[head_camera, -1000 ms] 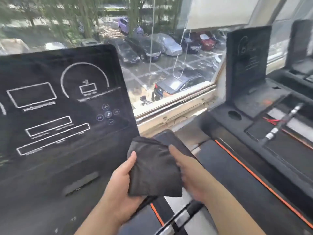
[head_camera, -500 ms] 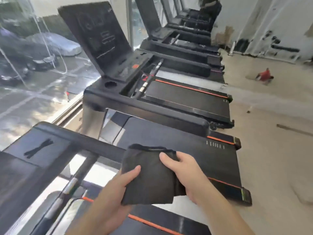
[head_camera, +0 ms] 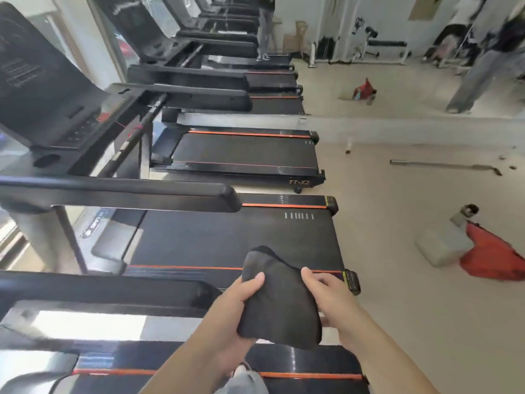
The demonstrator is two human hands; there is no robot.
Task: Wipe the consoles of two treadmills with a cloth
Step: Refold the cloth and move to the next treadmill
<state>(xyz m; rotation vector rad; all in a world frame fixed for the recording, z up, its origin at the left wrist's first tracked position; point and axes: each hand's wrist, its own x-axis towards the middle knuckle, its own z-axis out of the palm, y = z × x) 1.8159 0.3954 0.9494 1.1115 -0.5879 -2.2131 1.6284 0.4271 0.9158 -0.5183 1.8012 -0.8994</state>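
Dark cloth (head_camera: 279,300), folded into a thick pad, held in the air in front of the person's waist, above the rear of a treadmill belt (head_camera: 235,240) and well apart from any console. Left hand (head_camera: 227,311) grips the cloth's left edge, thumb laid on top, fingers out of sight beneath. Right hand (head_camera: 332,294) holds the right edge the same way, thumb on top and fingers hidden under the fabric. Neither hand is free. The nearest console (head_camera: 42,89) in view stands at far left, tilted back above its handrail (head_camera: 119,191), with more treadmills in a row beyond it. A red bag (head_camera: 488,257) lies on the floor (head_camera: 397,194) to the right.

Handling, as judged: the cloth looks light, soft and limp, sagging at its lower corner, so it will not keep a shape unsupported and cannot break. It is probably best taken flat under one palm, fingers spread across the folded layers, so that the pad holds together and bears evenly on the smooth console face. A hold at one corner alone would likely let the folds fall open. The glossy panel probably wants only light pressure
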